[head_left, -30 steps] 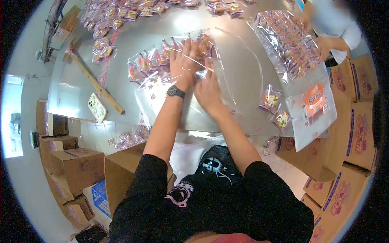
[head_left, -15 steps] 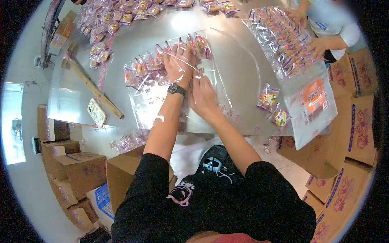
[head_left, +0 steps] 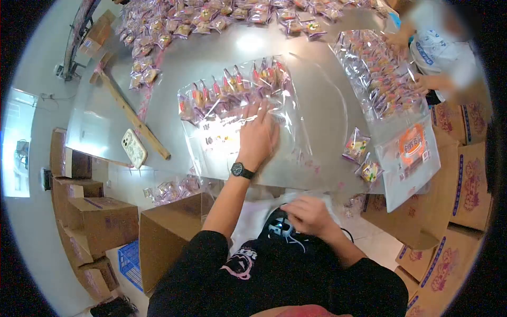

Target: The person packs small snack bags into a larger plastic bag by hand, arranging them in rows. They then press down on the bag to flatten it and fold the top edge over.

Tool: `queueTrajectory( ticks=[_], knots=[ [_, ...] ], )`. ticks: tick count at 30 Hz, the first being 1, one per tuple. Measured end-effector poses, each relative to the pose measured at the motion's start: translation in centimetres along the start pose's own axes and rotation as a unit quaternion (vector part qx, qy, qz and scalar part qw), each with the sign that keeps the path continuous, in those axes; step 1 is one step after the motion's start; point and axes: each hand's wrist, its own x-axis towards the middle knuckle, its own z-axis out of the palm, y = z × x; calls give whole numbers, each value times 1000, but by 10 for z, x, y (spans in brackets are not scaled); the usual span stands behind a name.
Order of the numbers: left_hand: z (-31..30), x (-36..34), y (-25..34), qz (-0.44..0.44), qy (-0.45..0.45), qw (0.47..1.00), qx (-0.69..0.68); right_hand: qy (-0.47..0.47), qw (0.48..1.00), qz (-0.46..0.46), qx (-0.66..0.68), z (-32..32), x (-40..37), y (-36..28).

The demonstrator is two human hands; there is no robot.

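Note:
A clear plastic bag (head_left: 296,121) lies on the steel table (head_left: 322,68) in front of me, with a row of wrapped snacks (head_left: 232,87) packed along its far end. My left hand (head_left: 257,134), a black watch on its wrist, presses flat on the bag just below that row, fingers spread. My right hand (head_left: 309,214) is off the table, close to my body over white material and beside a small black device (head_left: 280,227) on my chest. Whether it grips anything does not show.
A phone (head_left: 133,148) and a wooden stick (head_left: 134,116) lie at the table's left. Loose snacks (head_left: 211,16) cover the far side; two packets (head_left: 356,145) and a printed bag (head_left: 409,153) lie right. A co-worker's hands (head_left: 430,82) work a filled bag (head_left: 377,79). Cardboard boxes (head_left: 100,216) surround me.
My right hand has left the bag and drawn back to my chest. My left hand has slid from the snack row toward me and now lies flat on the bag.

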Motion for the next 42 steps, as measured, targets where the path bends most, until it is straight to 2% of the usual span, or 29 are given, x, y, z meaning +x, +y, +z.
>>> queueTrajectory(
  ticks=[1,5,8,9,14,18,21,23,26,27,31,34,37,40,42],
  knots=[
    [-2,-10,-1,-33,-20,999,-2,27,1000,13,-4,-6,-2,-8],
    [-12,-33,-9,-108,-18,990,-84,133,990,-37,-40,-37,39,-7],
    [-5,-48,-20,-132,65,988,41,212,974,-45,-65,-47,87,-5],
    [-3,-51,-23,-163,54,984,56,216,973,-55,-62,-49,99,-7],
    [3,-53,-32,-182,74,980,36,209,972,-97,-49,-46,136,-20],
    [-7,-47,-33,-199,46,979,28,208,974,-39,-85,-63,166,2],
    [-12,-38,-36,-194,78,978,-11,212,972,47,-91,-89,199,61],
    [-16,-34,-36,-181,85,979,-24,208,973,87,-49,-104,223,118],
    [6,-36,-50,-198,89,976,14,180,965,133,-138,-113,250,210],
    [3,-35,-49,-206,64,977,-2,180,960,140,-164,-114,258,234],
    [-6,-34,-47,-206,13,979,2,172,909,217,-312,-105,309,280],
    [-8,-34,-50,-209,6,978,-14,187,909,200,-316,-101,352,323],
    [-12,-32,-52,-216,-8,976,-38,144,877,316,-330,-93,384,347],
    [-13,-28,-53,-229,-14,972,-51,60,863,364,-344,-73,408,363],
    [-13,-27,-53,-235,-17,970,-56,50,872,318,-369,-60,431,375]
  ],
)
